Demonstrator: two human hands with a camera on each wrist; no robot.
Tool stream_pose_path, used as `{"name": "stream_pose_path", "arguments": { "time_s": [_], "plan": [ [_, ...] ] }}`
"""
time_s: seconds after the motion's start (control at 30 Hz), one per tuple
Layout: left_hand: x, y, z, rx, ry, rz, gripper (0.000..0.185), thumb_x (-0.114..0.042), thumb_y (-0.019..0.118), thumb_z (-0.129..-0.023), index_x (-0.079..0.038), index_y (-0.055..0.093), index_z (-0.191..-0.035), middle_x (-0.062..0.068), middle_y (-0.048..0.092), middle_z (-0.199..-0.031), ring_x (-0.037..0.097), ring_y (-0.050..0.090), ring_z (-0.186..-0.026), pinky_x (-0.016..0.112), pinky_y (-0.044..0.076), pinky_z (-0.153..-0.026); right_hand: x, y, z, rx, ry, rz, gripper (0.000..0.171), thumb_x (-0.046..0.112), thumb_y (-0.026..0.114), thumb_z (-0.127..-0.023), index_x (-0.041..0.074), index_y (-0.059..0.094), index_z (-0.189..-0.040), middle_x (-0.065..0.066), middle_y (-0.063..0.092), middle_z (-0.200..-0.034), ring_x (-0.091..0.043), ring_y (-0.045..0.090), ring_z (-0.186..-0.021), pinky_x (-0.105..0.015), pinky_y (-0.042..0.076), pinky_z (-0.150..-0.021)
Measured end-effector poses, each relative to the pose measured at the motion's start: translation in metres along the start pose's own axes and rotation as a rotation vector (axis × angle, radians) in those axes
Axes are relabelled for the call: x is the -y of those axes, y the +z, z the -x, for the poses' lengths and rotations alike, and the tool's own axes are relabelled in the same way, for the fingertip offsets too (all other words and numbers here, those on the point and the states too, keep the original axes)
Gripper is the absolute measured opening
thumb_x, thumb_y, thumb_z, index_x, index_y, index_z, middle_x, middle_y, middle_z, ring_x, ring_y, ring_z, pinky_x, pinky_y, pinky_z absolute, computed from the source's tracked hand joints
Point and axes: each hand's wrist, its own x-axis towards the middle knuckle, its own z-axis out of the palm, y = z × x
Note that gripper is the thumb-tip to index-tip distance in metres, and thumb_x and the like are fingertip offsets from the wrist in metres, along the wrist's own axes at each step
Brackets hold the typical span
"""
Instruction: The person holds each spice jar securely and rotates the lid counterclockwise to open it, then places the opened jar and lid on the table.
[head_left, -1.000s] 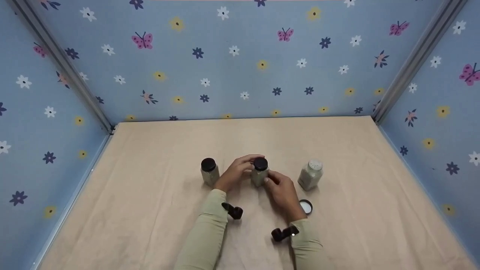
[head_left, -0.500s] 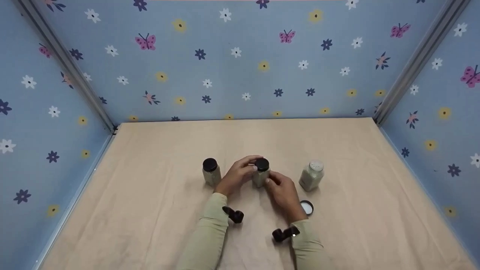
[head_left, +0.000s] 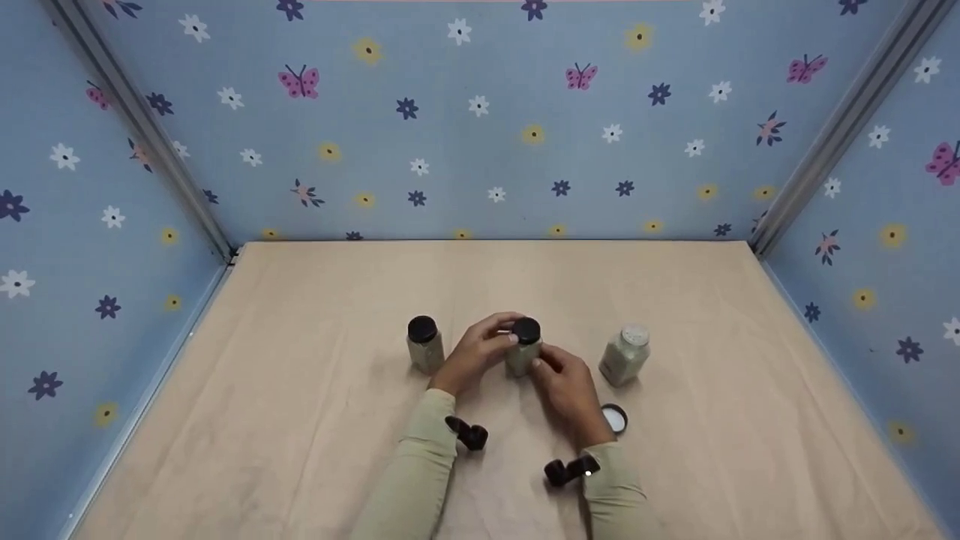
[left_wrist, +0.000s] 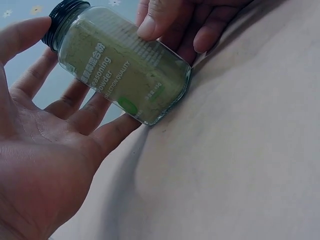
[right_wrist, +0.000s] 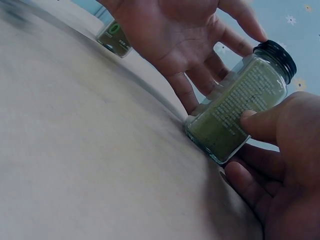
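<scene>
Gripping the middle bottle point(head_left: 523, 361) with both hands, about midway between left and right edges of the beige surface point(head_left: 300, 420), well short of the far edge. Bottle looks upright; can't tell if the base fully touches the cloth. Glass, greenish powder inside, "seasoning powder" on the label in the left wrist view.

Left hand point(head_left: 474, 354): thumb and index pinching around the black cap point(head_left: 526, 331) at the top, other fingers spread behind the glass. Right hand point(head_left: 568, 382): pinching the lower body, thumb on one face, fingers on the other side.

Left bottle point(head_left: 426, 354) stands toward the left edge, capped black, just beside the left hand. Right bottle point(head_left: 624, 364) stands toward the right edge, no black cap on it, pale top showing. Loose cap point(head_left: 615, 418) lies nearer the person than that bottle, white inside up, partly hidden by the right wrist.

Green sleeves point(head_left: 409, 480) on both arms, small black device point(head_left: 471, 435) at each wrist. Blue flowered wall point(head_left: 450, 135) runs behind the far edge.
</scene>
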Motion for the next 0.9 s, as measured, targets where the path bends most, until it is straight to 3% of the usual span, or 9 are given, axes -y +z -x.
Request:
{"name": "stream_pose_path", "arguments": {
  "time_s": [0.27, 0.6, 0.9],
  "plan": [
    [0.0015, 0.0025, -0.0002, 0.002, -0.002, 0.039, 0.042, -0.011, 0.062, -0.099, -0.002, 0.054, -0.139, 0.017, 0.057, -0.132, 0.028, 0.058, -0.12, 0.054, 0.039, -0.107, -0.0003, -0.0005, 0.0008, -0.009, 0.009, 0.01, 0.036, 0.016, 0.063, -0.099, 0.007, 0.064, -0.135, -0.008, 0.064, -0.133, -0.024, 0.055, -0.129, -0.043, 0.038, -0.11],
    [0.0007, 0.0, 0.0069, -0.038, 0.02, -0.046, 0.042, -0.013, 0.064, -0.098, -0.003, 0.054, -0.138, 0.016, 0.058, -0.132, 0.027, 0.057, -0.121, 0.038, 0.047, -0.1, -0.0004, 0.0037, 0.0018, 0.006, -0.009, 0.004, 0.037, 0.017, 0.063, -0.099, 0.01, 0.064, -0.136, -0.006, 0.064, -0.133, -0.023, 0.054, -0.129, -0.043, 0.038, -0.11],
    [0.0016, 0.0034, 0.0019, -0.046, 0.027, -0.132, 0.043, -0.01, 0.063, -0.098, -0.002, 0.053, -0.139, 0.017, 0.058, -0.133, 0.029, 0.057, -0.122, 0.039, 0.046, -0.1, -0.0028, -0.0009, -0.0007, 0.002, 0.019, -0.002, 0.036, 0.018, 0.063, -0.1, 0.011, 0.064, -0.135, -0.003, 0.064, -0.132, -0.02, 0.054, -0.128, -0.042, 0.038, -0.11]
  ]
}}
